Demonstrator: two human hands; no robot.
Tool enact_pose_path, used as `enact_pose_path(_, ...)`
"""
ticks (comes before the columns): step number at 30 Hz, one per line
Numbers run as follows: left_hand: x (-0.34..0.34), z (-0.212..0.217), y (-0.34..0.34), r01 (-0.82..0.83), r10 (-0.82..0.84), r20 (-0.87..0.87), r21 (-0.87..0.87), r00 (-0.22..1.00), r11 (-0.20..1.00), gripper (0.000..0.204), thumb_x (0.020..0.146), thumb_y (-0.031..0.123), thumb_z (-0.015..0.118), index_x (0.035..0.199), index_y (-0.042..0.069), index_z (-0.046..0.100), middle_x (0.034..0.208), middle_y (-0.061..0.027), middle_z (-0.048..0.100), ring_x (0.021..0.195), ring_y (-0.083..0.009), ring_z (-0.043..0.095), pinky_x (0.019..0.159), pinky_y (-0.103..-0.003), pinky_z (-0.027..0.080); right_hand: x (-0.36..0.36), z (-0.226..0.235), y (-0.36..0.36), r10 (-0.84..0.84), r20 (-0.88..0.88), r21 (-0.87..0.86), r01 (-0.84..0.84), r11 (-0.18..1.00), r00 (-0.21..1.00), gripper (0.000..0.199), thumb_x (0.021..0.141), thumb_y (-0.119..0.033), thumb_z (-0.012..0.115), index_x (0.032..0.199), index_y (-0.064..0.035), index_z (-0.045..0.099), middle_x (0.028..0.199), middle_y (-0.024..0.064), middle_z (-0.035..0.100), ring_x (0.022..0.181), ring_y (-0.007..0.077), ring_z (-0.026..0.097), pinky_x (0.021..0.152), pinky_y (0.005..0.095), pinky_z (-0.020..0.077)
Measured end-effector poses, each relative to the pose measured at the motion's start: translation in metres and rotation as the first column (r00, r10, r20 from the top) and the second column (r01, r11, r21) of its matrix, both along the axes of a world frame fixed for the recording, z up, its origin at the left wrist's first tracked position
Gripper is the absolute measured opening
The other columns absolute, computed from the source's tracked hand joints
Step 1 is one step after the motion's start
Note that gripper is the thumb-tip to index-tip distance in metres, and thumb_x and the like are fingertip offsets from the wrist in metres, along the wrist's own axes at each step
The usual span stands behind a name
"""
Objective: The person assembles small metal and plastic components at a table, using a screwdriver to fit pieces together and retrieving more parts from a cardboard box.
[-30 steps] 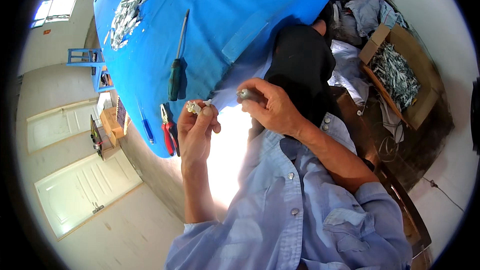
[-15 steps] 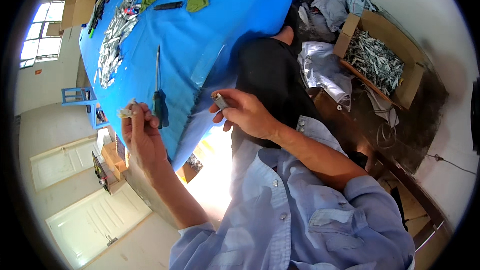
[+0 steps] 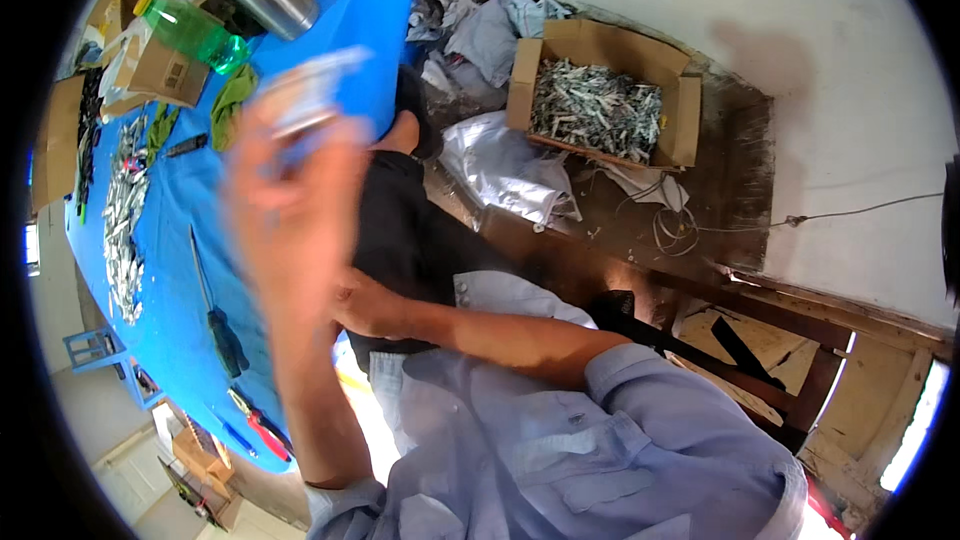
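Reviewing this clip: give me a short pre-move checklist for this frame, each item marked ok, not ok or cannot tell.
1. Left hand sharp enough to judge: not ok, it is raised close to the camera and motion-blurred.
2. Left hand's grip: cannot tell; a small pale part shows at the fingertips, but blur hides the hold.
3. Right hand in view: not ok, mostly hidden behind the left forearm.
4. Screwdriver within sight: ok, lying untouched on the blue table.
5. Red-handled pliers on the table: ok, near its lower edge.
6. Cardboard box of small metal parts: ok, open on the floor.
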State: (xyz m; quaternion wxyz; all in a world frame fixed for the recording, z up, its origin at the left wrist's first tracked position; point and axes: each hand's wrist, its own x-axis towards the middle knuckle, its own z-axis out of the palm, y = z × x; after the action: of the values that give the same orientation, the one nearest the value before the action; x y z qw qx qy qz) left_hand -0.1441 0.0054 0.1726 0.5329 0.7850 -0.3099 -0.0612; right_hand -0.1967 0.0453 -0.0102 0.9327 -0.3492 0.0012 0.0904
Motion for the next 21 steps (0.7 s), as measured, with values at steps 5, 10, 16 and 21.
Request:
enact_pose_path(5, -0.032, -0.025, -0.031, 0.153, -0.152, 0.091, -0.005, 0.984, 0.988, 0.041, 0.094, 0.002, 0.072, 0.134, 0.006, 0.062, 0.144, -0.0081, 0.059, 0.119, -0.0177, 0.063, 0.095, -0.031, 0.054, -0.004, -0.002, -0.004, -0.122, 0.068, 0.202, 0.106, 0.974, 0.99, 0.04, 0.102, -0.021, 0.067, 0.136, -0.0032, 0.055, 0.123, 0.0079, 0.064, 0.112, 0.0164, 0.062, 0.095, 0.0354, 0.0523)
enact_pose_path(10, -0.002, -0.061, 0.044, -0.049, 0.05, 0.015, -0.028, 0.999, 0.998, 0.012, 0.098, 0.004, 0.069, 0.11, 0.0, 0.069, 0.123, -0.0091, 0.071, 0.104, -0.014, 0.066, 0.084, -0.026, 0.054, 0.01, -0.012, -0.002, -0.17, 0.128, -0.124, 0.186, 0.975, 0.977, 0.03, 0.107, -0.017, 0.054, 0.133, -0.0012, 0.054, 0.115, 0.0097, 0.066, 0.106, 0.0182, 0.066, 0.074, 0.0338, 0.059)
enact_pose_path(16, -0.002, -0.062, 0.111, -0.368, 0.366, 0.044, 0.067, 0.929, 0.927, 0.027, 0.104, 0.027, 0.065, 0.1, 0.001, 0.071, 0.097, -0.007, 0.073, 0.075, -0.0079, 0.057, 0.067, -0.025, 0.047, -0.002, 0.017, -0.018, -0.002, -0.06, 0.172, 0.013, 0.985, 0.998, 0.035, 0.11, -0.029, 0.052, 0.133, -0.004, 0.054, 0.117, 0.0067, 0.062, 0.11, 0.0171, 0.065, 0.08, 0.0343, 0.0593)
enact_pose_path(21, -0.003, -0.076, 0.158, -0.493, 0.492, 0.039, 0.057, 0.87, 0.868, 0.034, 0.107, 0.031, 0.059, 0.094, 0.002, 0.072, 0.087, -0.0032, 0.069, 0.068, -0.0073, 0.052, 0.059, -0.025, 0.043, -0.002, 0.017, -0.011, 0.01, -0.131, 0.299, 0.03, 0.954, 0.991, 0.036, 0.11, -0.032, 0.051, 0.135, -0.0059, 0.054, 0.119, 0.0079, 0.065, 0.107, 0.019, 0.067, 0.08, 0.0349, 0.0597)
